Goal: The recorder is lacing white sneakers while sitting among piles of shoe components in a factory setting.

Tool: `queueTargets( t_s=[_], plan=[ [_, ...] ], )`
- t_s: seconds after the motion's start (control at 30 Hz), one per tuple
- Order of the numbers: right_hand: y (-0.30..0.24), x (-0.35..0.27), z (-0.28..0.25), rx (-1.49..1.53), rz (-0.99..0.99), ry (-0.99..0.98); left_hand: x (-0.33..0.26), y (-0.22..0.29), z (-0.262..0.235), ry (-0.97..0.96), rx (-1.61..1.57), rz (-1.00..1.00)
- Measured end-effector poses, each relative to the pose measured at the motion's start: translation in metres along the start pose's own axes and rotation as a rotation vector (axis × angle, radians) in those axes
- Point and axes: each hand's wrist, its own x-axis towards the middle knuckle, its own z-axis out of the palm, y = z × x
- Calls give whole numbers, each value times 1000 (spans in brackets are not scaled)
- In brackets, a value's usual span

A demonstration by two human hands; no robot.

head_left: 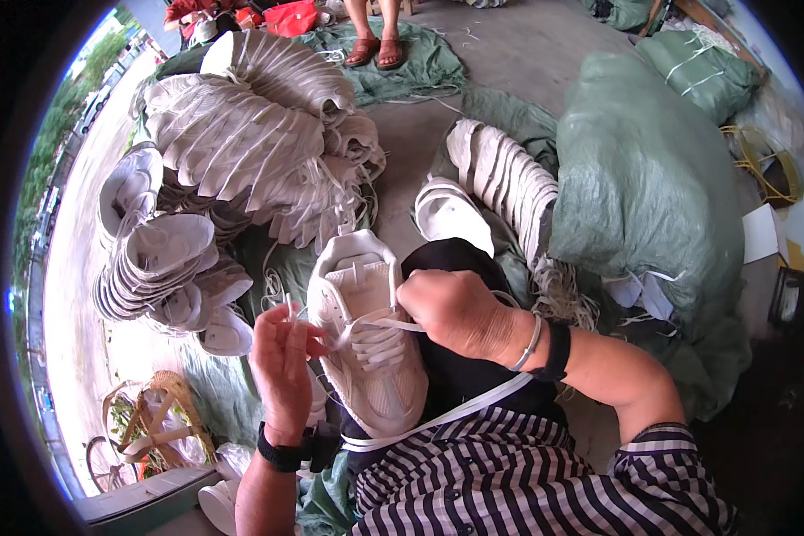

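A white sneaker (pixel 393 399) rests on my dark-clad lap, its toe toward me and its heel away. White shoelace (pixel 380 351) crosses its front in several rows. At the shoe's left side, my left hand (pixel 281 362) is closed, pinching a lace end that sticks up from the fingertips. My right hand (pixel 451 308) is closed by the collar's right edge; a stretch of lace runs from it across the tongue toward the left. The fingers of the right hand are partly hidden behind its back.
A large heap of white shoe uppers (pixel 232 134) lies at the far left, with nested stacks (pixel 156 268) nearer. Another row of uppers (pixel 505 174) stands right of centre beside a bulky green sack (pixel 643 170). A woven basket (pixel 156 424) is at lower left. Another person's feet (pixel 375 52) stand ahead.
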Motion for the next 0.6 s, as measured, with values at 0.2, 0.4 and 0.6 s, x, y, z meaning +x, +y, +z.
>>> queueTargets(
  t_s=[0.2,0.4,0.6],
  plan=[
    [0,4,-6,345,131,-53,-1,-10,-16,-180,98,-152],
    [4,10,-3,500,225,-79,3,-11,-8,-204,44,-150],
    [9,11,-7,786,366,-211,4,-7,-8,-304,-21,-148]
  ],
)
